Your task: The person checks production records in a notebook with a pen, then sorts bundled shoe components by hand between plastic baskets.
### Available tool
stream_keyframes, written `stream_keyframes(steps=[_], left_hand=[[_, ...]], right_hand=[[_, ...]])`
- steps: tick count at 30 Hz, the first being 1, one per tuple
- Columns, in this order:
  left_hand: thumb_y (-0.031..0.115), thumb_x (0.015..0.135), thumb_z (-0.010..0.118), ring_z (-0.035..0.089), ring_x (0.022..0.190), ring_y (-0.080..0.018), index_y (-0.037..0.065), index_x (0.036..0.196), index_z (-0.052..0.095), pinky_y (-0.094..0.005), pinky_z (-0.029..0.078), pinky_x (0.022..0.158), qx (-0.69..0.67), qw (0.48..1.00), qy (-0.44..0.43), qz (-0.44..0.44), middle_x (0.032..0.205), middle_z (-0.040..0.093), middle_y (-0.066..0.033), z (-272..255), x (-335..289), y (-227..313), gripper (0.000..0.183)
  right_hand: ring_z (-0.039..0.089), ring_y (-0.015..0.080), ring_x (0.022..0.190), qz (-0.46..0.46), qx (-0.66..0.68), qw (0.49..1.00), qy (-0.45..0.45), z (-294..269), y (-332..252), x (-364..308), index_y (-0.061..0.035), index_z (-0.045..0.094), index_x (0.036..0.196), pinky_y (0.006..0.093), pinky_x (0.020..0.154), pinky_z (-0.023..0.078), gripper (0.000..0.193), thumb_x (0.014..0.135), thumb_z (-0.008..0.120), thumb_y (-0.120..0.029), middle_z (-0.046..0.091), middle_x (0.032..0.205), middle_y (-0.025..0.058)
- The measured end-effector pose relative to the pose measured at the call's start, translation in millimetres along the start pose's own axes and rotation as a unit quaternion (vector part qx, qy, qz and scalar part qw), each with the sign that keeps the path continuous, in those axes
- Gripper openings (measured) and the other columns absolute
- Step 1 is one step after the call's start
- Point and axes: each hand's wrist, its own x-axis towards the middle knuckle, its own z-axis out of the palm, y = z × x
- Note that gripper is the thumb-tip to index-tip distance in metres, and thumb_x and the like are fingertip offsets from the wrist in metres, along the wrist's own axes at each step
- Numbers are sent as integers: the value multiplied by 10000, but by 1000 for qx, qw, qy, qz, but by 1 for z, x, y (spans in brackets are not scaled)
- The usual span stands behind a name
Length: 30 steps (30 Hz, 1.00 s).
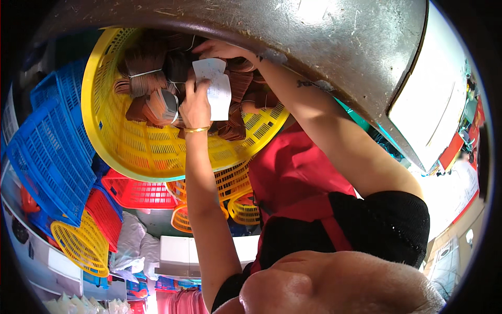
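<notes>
My left hand point(195, 106), with a gold bracelet at the wrist, is closed on a white paper slip point(218, 89) with creases and faint marks. The slip is held over a round yellow plastic basket point(157, 161). Inside the basket lie several banded bundles of thin brown pieces point(148, 81); the pieces' exact kind does not show. My right hand point(225, 49) reaches in from the right beyond the slip, its visible fingers stretched out over the bundles at the far side. Its fingertips are partly in shadow.
A worn, scratched metal surface point(334, 36) overhangs the basket's far right side. Stacked blue baskets point(49, 141) stand at left, with a red basket point(138, 191) and an orange basket point(225, 183) nearby. A grey plastic sack point(130, 238) lies near a white box point(175, 254).
</notes>
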Motion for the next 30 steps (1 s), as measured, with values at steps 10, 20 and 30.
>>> stream_keyframes(steps=[10, 20, 30], left_hand=[[112, 888, 486, 616, 803, -284, 136, 992, 613, -393, 508, 666, -10, 997, 38, -66, 1105, 535, -69, -10, -9, 33, 166], [249, 820, 652, 491, 1097, -349, 71, 1143, 521, -438, 464, 831, -20, 974, 102, -201, 1273, 386, -114, -12, -22, 36, 391], [240, 761, 756, 442, 1120, -353, -43, 1273, 337, -463, 450, 905, 221, 857, 339, -319, 1246, 394, -207, -68, -150, -24, 720]], right_hand=[[597, 125, 869, 143, -131, 968, -157, 3, -83, -17, -86, 695, 995, 271, 788, 459, 242, 798, 666, -222, 682, 930, 40], [580, 164, 950, 38, -27, 999, -21, 7, -46, -51, -41, 645, 1061, 296, 858, 431, 365, 888, 564, -351, 645, 1045, 89], [576, 170, 940, 58, -42, 966, 248, -56, 143, -159, -23, 609, 1101, 311, 843, 431, 445, 859, 601, -397, 635, 1041, 97]])
